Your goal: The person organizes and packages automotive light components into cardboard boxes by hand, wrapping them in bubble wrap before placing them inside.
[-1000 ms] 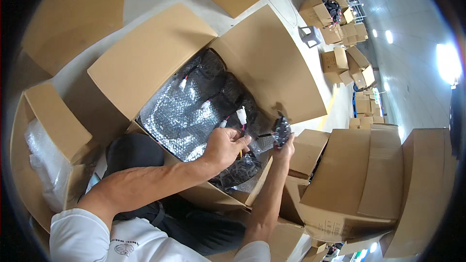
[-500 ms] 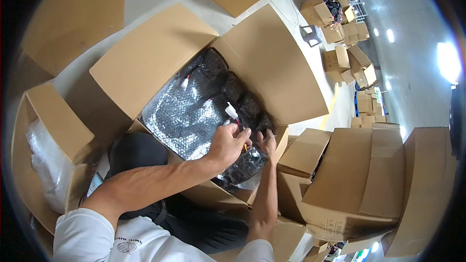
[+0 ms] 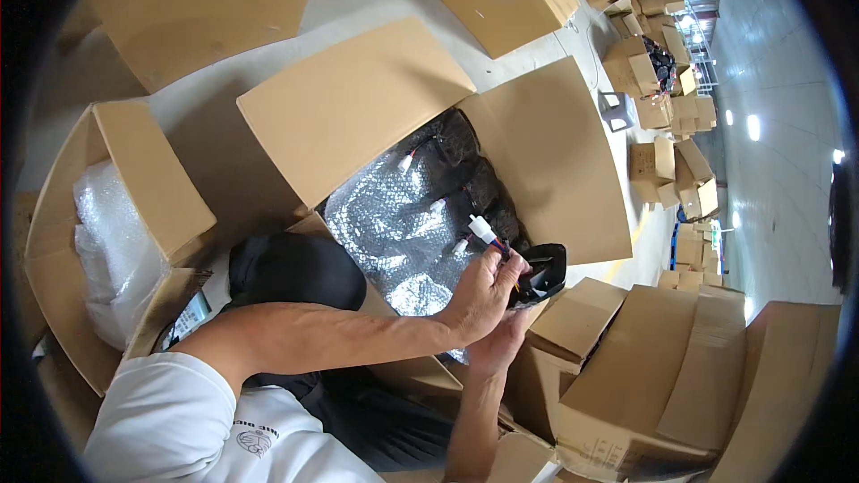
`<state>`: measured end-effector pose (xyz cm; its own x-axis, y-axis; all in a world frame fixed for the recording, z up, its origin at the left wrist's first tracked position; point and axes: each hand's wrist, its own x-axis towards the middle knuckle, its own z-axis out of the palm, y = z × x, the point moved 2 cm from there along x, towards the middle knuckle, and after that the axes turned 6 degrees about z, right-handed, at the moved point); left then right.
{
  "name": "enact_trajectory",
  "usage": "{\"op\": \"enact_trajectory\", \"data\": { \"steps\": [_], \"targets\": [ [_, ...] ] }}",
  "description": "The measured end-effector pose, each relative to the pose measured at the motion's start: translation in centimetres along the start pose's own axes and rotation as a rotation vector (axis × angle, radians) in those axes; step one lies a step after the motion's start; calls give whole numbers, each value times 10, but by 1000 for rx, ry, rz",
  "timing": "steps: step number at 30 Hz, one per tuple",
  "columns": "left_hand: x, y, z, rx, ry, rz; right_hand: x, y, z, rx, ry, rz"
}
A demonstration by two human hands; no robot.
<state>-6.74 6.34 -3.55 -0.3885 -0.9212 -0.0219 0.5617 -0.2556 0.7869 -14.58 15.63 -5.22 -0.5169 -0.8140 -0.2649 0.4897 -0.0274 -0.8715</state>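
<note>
Both hands hold one black part (image 3: 542, 270) above the open carton (image 3: 358, 116): left hand (image 3: 483, 295) fingers pinch its wire lead with white connector (image 3: 481, 229), right hand (image 3: 497, 340) grips beneath. Many bubble-wrapped parts (image 3: 394, 233) remain inside the carton, unpacking looks barely begun.

Black part (image 3: 541, 270) with white connector (image 3: 481, 229), silvery bubble wrap (image 3: 394, 224), brown cardboard box (image 3: 358, 107).

White short-sleeved shirt (image 3: 188, 429) with a small dark chest mark, dark trousers (image 3: 295, 270) apparently; forearms bare.
</note>
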Motion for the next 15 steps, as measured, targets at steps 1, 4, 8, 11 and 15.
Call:
{"op": "enact_trajectory", "data": {
  "steps": [1, 4, 8, 11, 15],
  "targets": [
    [0, 1, -2, -1, 11, 6, 9, -5, 6, -28, -4, -105],
    [-10, -17, -5, 173, 88, -37, 33, -28, 5, 35, -108, -1],
    [-32, -4, -1, 365, -240, 23, 83, -30, 0, -15, 198, 192],
    [-43, 38, 1, 179, -379, 288, 122, 11, 0, -117, 80, 329],
    [-35, 33, -2, 266, -302, 281, 147, 85, 48, -617, 247, 259]
  ]
}}
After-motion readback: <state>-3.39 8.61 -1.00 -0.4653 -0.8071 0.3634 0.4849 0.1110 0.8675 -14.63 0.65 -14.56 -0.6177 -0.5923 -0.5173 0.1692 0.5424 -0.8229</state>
